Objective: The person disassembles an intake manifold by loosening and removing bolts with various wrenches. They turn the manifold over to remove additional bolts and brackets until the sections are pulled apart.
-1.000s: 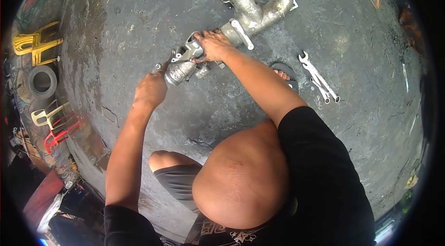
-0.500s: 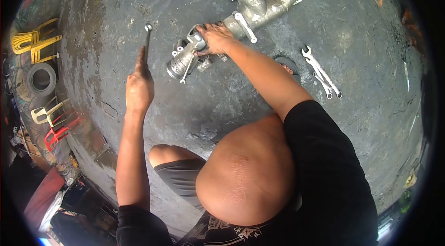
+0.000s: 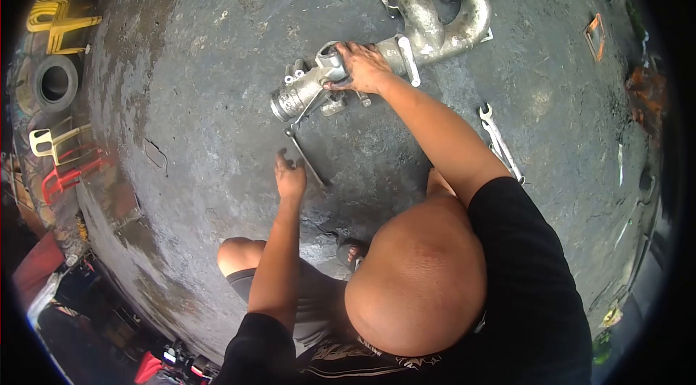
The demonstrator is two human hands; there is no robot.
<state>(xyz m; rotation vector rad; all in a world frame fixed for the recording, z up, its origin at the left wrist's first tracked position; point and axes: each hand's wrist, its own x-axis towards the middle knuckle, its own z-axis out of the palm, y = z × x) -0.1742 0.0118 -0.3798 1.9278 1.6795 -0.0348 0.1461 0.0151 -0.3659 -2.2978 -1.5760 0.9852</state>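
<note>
The metal intake manifold lies on the floor ahead of me. My right hand is wrapped over its straight pipe, just behind a raised round opening. A short wrench sticks out from the pipe's underside toward me. At its free end is the ring end of a longer wrench, whose shank slants down to the right. My left hand is right beside this longer wrench, fingers apart and partly curled, not closed round it. Another wrench rests across the manifold.
A few wrenches lie on the floor to the right, near my foot. An orange metal frame is farther right. Yellow chairs, a tyre and a red chair stand along the left side.
My left hand has come down and right from its raised position and let go of the longer wrench, which is now at the short wrench's end. My right hand stays on the manifold.
</note>
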